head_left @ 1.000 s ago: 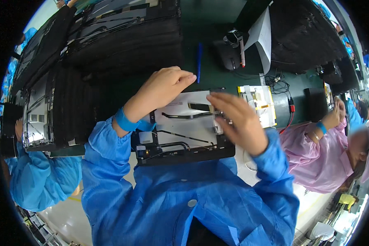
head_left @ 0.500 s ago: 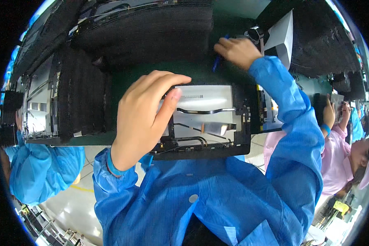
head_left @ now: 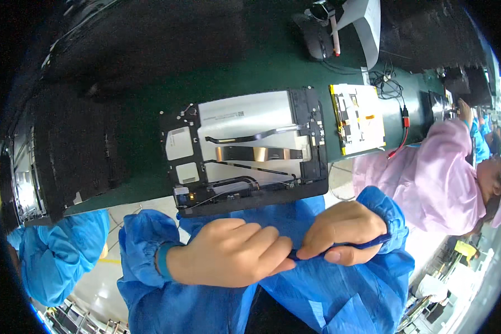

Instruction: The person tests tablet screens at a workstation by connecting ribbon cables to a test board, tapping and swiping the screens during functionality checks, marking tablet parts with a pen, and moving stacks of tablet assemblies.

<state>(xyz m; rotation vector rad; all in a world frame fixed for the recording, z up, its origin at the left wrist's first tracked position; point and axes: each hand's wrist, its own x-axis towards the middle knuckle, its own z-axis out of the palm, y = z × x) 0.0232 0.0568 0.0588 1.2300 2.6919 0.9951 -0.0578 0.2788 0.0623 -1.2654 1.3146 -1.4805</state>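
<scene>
In front of my body, below the bench edge, both hands meet. My right hand [head_left: 345,231] is closed around a slim dark-blue pen-like tool [head_left: 367,242], whose tip points toward my left hand. The fingers of my left hand [head_left: 234,253] are curled and pinched at that tip; what they hold is hidden. Just beyond the hands, an opened tablet [head_left: 245,114] lies at the bench's near edge with its inside up. It shows a silver plate, a black frame, a wide black-and-gold flex cable [head_left: 259,154] and a narrower dark strip above it. Neither hand touches it.
A flat white part with yellow edges [head_left: 362,119] lies right of the tablet. Beyond it are black cables [head_left: 388,86] and a red connector [head_left: 406,122]. A white folded sheet [head_left: 364,28] stands at the back. Co-workers sit on both sides, one in pink [head_left: 423,178].
My right hand has come from the back of the bench to my front with the blue tool. My left hand has left the tablet and joined it. The wide flex cable now lies flat.
</scene>
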